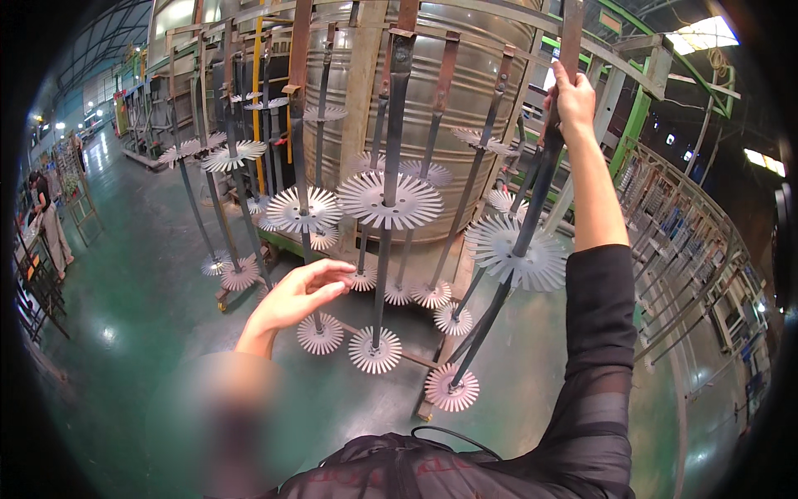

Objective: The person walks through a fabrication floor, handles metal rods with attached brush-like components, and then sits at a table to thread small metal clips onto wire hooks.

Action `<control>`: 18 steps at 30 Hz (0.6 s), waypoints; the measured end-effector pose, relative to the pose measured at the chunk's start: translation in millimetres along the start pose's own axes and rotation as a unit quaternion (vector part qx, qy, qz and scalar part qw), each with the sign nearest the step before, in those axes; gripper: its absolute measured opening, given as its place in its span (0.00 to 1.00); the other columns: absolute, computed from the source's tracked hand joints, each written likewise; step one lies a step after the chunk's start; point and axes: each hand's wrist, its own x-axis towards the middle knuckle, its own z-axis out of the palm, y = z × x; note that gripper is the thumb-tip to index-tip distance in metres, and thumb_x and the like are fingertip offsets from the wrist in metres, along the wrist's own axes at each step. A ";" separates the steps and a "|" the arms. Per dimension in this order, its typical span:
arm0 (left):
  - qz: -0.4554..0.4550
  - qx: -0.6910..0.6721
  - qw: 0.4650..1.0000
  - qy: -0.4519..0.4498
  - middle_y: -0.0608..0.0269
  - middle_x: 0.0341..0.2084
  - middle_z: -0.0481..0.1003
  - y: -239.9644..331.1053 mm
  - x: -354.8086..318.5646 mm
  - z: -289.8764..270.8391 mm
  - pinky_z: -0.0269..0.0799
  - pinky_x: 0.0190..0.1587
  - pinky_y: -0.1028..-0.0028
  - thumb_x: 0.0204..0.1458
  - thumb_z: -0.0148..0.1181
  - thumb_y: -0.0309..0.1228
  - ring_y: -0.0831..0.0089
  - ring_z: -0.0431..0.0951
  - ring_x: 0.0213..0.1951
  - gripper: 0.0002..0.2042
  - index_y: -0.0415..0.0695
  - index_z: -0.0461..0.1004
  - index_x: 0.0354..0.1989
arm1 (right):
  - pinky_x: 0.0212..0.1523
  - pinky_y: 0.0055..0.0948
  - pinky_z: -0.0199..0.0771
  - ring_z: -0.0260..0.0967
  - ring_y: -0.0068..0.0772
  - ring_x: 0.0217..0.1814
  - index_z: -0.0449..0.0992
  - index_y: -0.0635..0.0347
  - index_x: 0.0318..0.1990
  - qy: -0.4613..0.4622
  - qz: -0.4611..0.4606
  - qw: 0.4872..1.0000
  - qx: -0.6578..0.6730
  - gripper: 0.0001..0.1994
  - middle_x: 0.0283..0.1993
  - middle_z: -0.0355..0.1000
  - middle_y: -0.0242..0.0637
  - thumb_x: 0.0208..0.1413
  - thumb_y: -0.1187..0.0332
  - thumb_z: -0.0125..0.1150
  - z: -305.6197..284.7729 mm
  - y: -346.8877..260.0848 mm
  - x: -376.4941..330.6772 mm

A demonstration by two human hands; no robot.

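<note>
My right hand (573,104) is raised and wrapped round the upper part of a dark metal rod (544,183), below its brown strip. On that rod sits a slotted grey metal disc (519,249), with a second, smaller slotted disc (453,387) at its foot. My left hand (301,293) is held out at the lower middle with nothing visible in it, thumb and fingers apart. It is nearest to another hanging rod, between an upper slotted disc (301,209) and a lower slotted disc (320,334). Beside that hangs a rod with a large slotted disc (391,200).
More rods with discs hang behind from a metal rail (474,33). A big ribbed metal tank (349,83) stands at the back. A long rack of rods (694,249) runs along the right. At the far left a person (51,220) stands by a bench on the green floor (141,308).
</note>
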 end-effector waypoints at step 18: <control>-0.156 0.044 0.951 0.263 0.64 0.34 0.72 -142.7 -158.2 -92.2 0.66 0.42 0.77 0.51 0.53 0.30 0.79 0.70 0.37 0.13 0.42 0.69 0.45 | 0.29 0.29 0.68 0.69 0.29 0.26 0.70 0.64 0.38 -0.043 0.020 0.998 -0.048 0.21 0.25 0.71 0.38 0.50 0.51 0.55 42.6 25.8 -44.7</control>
